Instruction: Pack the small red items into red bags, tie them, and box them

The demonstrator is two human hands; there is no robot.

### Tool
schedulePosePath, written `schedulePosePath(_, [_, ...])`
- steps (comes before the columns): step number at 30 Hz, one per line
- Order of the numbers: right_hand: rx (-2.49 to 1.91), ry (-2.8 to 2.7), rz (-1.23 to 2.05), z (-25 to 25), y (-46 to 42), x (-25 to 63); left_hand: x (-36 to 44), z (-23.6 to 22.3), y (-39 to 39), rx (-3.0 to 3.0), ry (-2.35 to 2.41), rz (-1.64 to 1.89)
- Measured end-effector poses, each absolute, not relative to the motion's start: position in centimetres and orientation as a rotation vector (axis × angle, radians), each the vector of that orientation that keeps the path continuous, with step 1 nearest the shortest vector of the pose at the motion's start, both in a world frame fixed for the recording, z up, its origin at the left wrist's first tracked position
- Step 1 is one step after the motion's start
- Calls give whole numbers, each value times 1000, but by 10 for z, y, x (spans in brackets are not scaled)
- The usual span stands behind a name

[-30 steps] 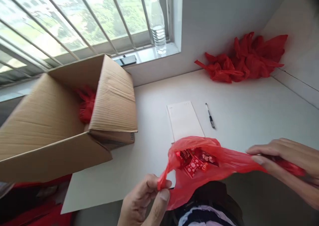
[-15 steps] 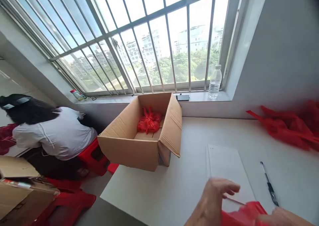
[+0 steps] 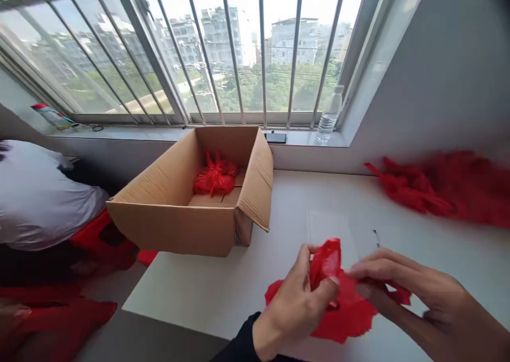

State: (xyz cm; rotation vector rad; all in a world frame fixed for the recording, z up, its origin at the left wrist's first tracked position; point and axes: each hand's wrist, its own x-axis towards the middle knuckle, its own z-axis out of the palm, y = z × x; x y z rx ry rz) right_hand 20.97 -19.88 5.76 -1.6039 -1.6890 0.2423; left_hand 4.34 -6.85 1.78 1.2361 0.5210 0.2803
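Near side, right of centre: the left hand (image 3: 295, 301) is gripping a red plastic bag (image 3: 350, 319), thumb and fingers closing on its bunched upper part, a crumpled tuft standing up above the grip. Right hand (image 3: 422, 293) is pinching a strip of the same bag between thumb and fingers, a loose end showing beyond the pinch. The hands are working close together but apart, bag spanning them. It is hanging or resting over the near part of the white table (image 3: 199, 287); cannot tell whether it is touching. Contents not showing.

Step in hand, as I am judging it: gathering and handling the bag's mouth, perhaps for knotting. No finished knot is showing. The next move is probably calling for a steady left grip while the right fingers are working the strip, without tearing the thin plastic.

Around: left of the hands and farther off, an open cardboard box (image 3: 171, 226) is standing by the window, a red bundle (image 3: 215, 178) lying inside. Far right, a heap of red plastic (image 3: 442, 186) is lying against the wall, blurred. Beyond the hands, a paper (image 3: 330, 226) is lying flat, a pen (image 3: 375, 237) just right of it, partly hidden by the right hand.
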Motion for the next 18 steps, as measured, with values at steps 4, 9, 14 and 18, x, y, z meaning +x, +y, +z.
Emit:
schedulePosePath(4, [-1639,-1565,410,76,-185,209,49,26,-62,1267,392,243])
schedulePosePath(9, [-1709,-1468,374,84,-189,210,57,23,-54,1165,578,370])
schedulePosePath(14, [-1610,-1454,456,91,-189,212,55,30,-50,1235,607,410])
schedulePosePath(18, [-1527,-1481,452,93,-175,207,53,45,-56,1660,429,190])
